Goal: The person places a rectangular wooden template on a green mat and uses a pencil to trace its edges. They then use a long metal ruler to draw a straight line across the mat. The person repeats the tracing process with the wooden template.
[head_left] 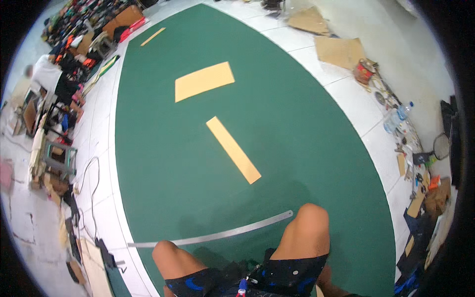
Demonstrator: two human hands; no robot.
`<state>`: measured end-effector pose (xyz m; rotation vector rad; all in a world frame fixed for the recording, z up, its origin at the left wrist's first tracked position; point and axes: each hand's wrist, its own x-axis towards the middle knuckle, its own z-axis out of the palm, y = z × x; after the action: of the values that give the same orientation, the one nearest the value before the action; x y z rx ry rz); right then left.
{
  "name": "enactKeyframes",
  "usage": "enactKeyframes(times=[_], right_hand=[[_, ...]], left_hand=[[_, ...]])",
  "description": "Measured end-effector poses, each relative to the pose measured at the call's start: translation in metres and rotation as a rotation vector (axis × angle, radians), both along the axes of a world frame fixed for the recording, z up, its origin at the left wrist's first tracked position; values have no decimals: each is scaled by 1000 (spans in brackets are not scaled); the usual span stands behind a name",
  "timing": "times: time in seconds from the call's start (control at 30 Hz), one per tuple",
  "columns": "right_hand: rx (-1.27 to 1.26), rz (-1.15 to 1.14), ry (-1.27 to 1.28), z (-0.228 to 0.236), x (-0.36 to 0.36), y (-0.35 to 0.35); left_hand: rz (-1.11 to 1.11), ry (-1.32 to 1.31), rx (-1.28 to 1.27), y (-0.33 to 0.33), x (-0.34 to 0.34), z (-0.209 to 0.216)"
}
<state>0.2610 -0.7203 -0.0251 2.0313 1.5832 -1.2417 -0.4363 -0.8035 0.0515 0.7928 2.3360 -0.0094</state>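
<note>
I sit or squat at the near end of a long green sheet [163,148]. A long steel ruler [237,231] lies across it just beyond my knees. Farther ahead a narrow pale-yellow strip [233,150] lies slantwise, with a wider pale-yellow piece [205,81] beyond it. My right hand [324,278] shows only partly beside my right thigh, near a sliver of pale-yellow material [319,291]; its fingers are hidden. Of my left hand [168,292], at most a small patch of skin appears under my left thigh. A small blue-and-red object [242,286] sits at my lap.
A thin pale strip [153,36] lies at the sheet's far left. Along the right wall are cardboard pieces [340,52], a red can [364,72], plastic bottles [397,118] and loose tools. On the left stand a grey stool [59,157], a cable [83,185] and heaped clutter.
</note>
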Motion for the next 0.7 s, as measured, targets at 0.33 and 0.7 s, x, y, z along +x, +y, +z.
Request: enactKeyframes(times=[0.33,0.7], right_hand=[[445,577,195,-39,-40,190],[748,848,273,-64,-101,282]], left_hand=[[-72,271,-65,14,-89,142],[-11,267,35,31,-70,193]])
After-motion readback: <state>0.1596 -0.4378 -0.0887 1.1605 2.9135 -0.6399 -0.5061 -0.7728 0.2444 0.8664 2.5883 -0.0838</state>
